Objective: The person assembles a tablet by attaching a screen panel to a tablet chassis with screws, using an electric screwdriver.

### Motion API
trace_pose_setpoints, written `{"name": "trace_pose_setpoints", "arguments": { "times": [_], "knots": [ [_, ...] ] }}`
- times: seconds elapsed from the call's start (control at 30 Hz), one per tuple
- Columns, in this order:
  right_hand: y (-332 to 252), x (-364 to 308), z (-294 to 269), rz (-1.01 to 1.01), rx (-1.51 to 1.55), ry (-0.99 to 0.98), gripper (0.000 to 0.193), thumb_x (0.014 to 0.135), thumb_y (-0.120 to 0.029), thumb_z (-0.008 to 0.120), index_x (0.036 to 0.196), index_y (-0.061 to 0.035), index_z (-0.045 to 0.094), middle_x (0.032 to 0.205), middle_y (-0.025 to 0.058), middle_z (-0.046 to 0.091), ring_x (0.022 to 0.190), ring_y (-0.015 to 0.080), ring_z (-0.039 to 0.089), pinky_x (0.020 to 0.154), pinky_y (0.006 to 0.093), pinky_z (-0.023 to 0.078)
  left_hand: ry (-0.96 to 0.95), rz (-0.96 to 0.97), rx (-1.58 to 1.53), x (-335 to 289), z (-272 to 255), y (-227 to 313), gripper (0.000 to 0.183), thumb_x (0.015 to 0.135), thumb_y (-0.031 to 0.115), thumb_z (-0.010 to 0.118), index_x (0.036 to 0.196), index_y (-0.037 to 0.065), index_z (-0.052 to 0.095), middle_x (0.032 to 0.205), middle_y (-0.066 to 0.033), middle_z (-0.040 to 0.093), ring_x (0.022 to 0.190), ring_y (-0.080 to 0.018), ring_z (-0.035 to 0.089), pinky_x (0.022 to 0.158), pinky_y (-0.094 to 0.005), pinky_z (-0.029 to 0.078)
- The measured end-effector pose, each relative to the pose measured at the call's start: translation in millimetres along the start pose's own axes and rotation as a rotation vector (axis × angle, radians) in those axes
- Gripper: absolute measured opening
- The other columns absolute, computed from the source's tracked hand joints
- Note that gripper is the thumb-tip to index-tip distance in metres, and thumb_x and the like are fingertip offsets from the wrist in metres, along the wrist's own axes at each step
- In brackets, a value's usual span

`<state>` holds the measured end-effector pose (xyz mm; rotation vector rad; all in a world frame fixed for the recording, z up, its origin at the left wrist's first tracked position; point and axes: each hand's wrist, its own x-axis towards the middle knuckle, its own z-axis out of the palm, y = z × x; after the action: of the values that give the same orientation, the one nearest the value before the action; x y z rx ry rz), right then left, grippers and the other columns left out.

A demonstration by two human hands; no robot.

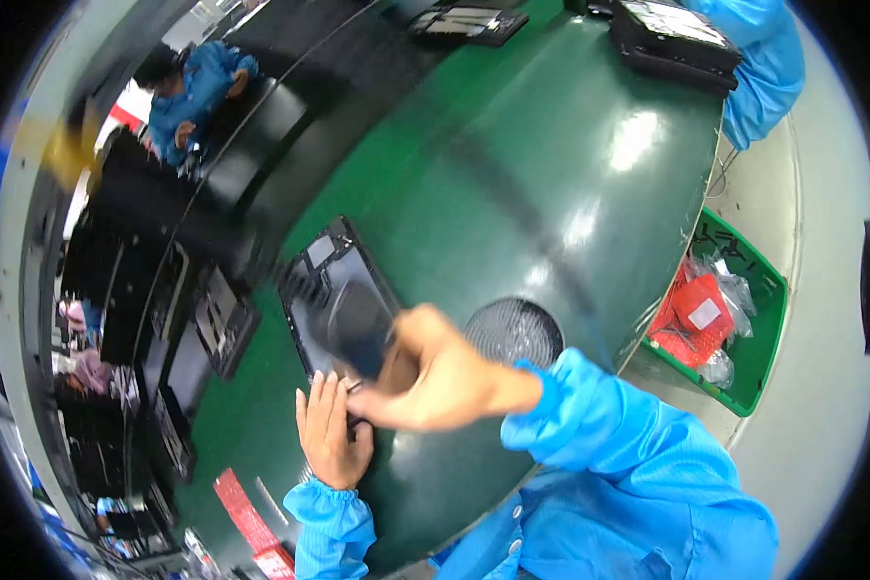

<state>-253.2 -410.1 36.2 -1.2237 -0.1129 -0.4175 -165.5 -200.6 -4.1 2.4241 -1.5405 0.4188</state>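
A dark flat panel (372, 266) with a pale rectangle on its upper part lies on the green table. My left hand (333, 435) rests at its near end, fingers stretched out over the edge. Just above the panel, my right hand (435, 382) is closed round a dark object (356, 329) smeared by motion, so its kind cannot be made out. The right thumb side comes close to the left fingertips, and the spot between the hands is partly hidden. A round black ribbed dish (514, 333) sits beside my right wrist.
Black panels (224, 321) stand along the left. A stack of black cases (672, 43) lies at the far right, near another person's blue sleeve (764, 68). A green bin (768, 333) holds red and clear bags. Red strips (242, 507) lie at the near left.
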Motion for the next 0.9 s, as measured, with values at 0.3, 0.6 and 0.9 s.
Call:
{"name": "trace_pose_setpoints", "arguments": {
  "times": [0.3, 0.6, 0.9],
  "knots": [
    [-51, -12, -45, -0.177, -0.146, 0.345, 0.021, 0.070, 0.000, 0.075, 0.085, 0.0018, 0.060, 0.062, 0.0045, 0.061, 0.048, 0.0096, 0.057, 0.043, 0.0215, 0.043, -0.128, -0.057, -0.246, -89, -36, 80, 0.048, 0.058, 0.006, 0.075, 0.104, -0.004, 0.063, 0.115, -0.0161, 0.061, 0.116, -0.0335, 0.055, 0.103, -0.0520, 0.033],
    [-26, -26, -57, -0.287, -0.248, 0.344, 0.022, 0.072, 0.004, 0.073, 0.088, 0.0023, 0.059, 0.061, 0.0045, 0.060, 0.047, 0.0101, 0.056, 0.045, 0.0224, 0.044, -0.016, -0.080, -0.324, -102, -20, 108, 0.040, 0.058, 0.014, 0.081, 0.093, -0.001, 0.065, 0.107, -0.0136, 0.066, 0.113, -0.0366, 0.056, 0.099, -0.0556, 0.035],
    [-20, -23, -60, -0.252, -0.301, 0.328, 0.021, 0.072, 0.003, 0.074, 0.087, 0.0022, 0.059, 0.062, 0.0040, 0.061, 0.049, 0.0091, 0.057, 0.045, 0.0221, 0.044, 0.186, -0.020, -0.481, -86, -33, 88, 0.023, 0.071, -0.009, 0.063, 0.091, 0.002, 0.064, 0.090, -0.0133, 0.068, 0.089, -0.0262, 0.067, 0.081, -0.0451, 0.049]
  ]
}}
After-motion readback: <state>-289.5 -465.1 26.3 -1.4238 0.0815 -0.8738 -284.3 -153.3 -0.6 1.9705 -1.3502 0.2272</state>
